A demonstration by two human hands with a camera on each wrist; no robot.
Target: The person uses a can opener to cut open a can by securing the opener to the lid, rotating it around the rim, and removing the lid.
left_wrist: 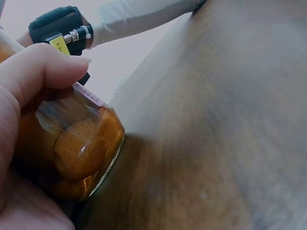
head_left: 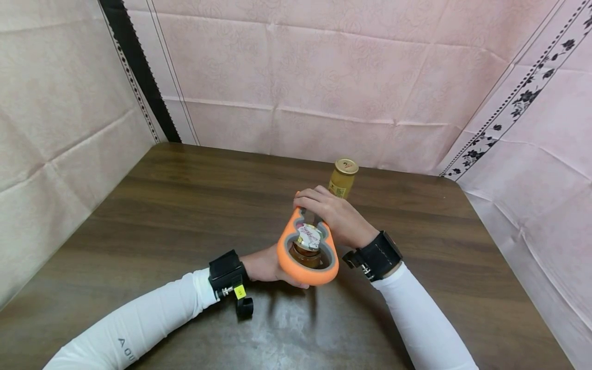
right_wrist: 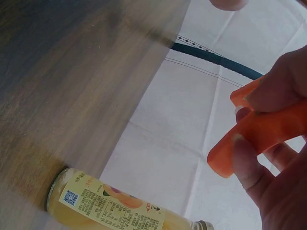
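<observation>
My left hand (head_left: 265, 264) grips a glass jar (left_wrist: 81, 148) of round fruit in amber liquid, its base close to the tabletop in the left wrist view. An orange jar opener (head_left: 307, 278) with grey inner lining surrounds the top of this jar in the head view. The jar's white printed lid (head_left: 309, 237) shows through the opener's hole. My right hand (head_left: 339, 215) holds the opener's handle end, fingers and thumb curled about its orange arms (right_wrist: 261, 132). Part of the jar is hidden behind the opener.
A taller jar (head_left: 342, 180) with yellow contents and a gold lid stands on the wooden table (head_left: 208, 195), just beyond my right hand. Pink patterned cloth (head_left: 324, 77) hangs behind the table's back edge and along both sides.
</observation>
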